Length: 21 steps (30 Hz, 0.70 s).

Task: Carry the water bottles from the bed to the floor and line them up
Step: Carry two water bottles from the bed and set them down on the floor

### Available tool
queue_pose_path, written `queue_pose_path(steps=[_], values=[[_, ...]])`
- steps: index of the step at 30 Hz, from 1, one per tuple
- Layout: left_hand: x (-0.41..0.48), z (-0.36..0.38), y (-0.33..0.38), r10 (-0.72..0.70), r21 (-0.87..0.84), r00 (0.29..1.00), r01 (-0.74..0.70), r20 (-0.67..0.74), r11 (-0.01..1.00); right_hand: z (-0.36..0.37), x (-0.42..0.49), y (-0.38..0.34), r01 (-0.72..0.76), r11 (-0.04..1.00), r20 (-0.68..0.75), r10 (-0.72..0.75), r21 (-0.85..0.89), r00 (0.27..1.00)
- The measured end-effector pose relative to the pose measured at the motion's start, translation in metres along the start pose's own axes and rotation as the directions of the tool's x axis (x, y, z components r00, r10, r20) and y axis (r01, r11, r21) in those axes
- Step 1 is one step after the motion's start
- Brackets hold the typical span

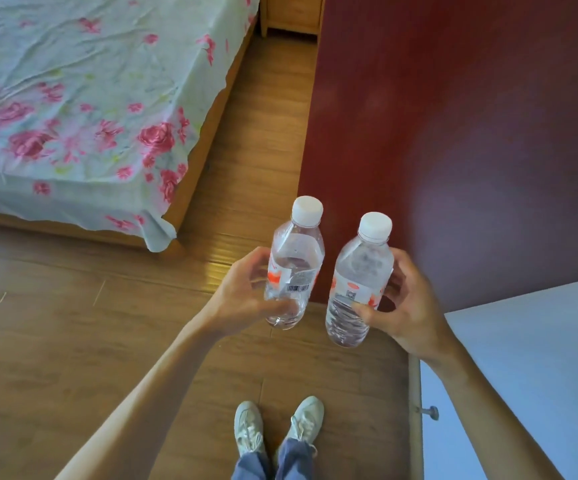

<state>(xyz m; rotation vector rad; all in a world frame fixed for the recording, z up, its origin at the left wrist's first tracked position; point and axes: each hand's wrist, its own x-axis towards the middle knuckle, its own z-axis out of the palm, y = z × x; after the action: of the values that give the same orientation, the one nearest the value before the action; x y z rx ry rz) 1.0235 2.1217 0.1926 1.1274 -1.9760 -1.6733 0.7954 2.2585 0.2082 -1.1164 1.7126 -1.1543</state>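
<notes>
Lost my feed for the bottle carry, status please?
Left hand grips one bottle, right hand the other bottle. Both upright, capped, above the floor. Nothing blocking.

We see a warm brown wooden plank floor [72,323] carrying a low wooden-framed bed [207,147], which stands on it up and left of our pale lace-up sneakers [277,427]. A wrinkled pale green sheet with pink roses [72,98] lies spread over that bed.
</notes>
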Motion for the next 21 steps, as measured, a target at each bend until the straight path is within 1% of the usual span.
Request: queue_pose_path(steps=[4,7,10,16,19,21], values=[[0.008,0.019,-0.06,0.006,0.025,1.0,-0.005,-0.011,1.0,0.019,-0.002,0.055,-0.061,0.988,0.075,0.072,-0.144,0.995],[0.011,0.037,-0.111,-0.029,0.018,1.0,0.029,-0.013,0.999,0.038,-0.009,0.102,-0.105,0.981,0.086,0.12,-0.16,0.989],[0.015,0.054,-0.158,-0.069,-0.008,0.997,0.069,0.017,0.998,0.058,-0.016,0.147,-0.13,0.976,0.076,0.145,-0.174,0.987],[0.026,0.081,-0.235,-0.131,-0.047,0.985,0.137,0.115,0.99,0.084,-0.024,0.234,-0.209,0.973,0.063,0.216,-0.099,0.974],[0.034,0.095,-0.271,-0.153,-0.021,0.977,0.158,0.151,0.987,0.093,-0.025,0.272,-0.236,0.971,0.063,0.238,-0.037,0.969],[0.04,0.104,-0.291,-0.17,-0.009,0.97,0.174,0.174,0.985,0.098,-0.025,0.292,-0.254,0.967,0.036,0.253,0.015,0.967]])
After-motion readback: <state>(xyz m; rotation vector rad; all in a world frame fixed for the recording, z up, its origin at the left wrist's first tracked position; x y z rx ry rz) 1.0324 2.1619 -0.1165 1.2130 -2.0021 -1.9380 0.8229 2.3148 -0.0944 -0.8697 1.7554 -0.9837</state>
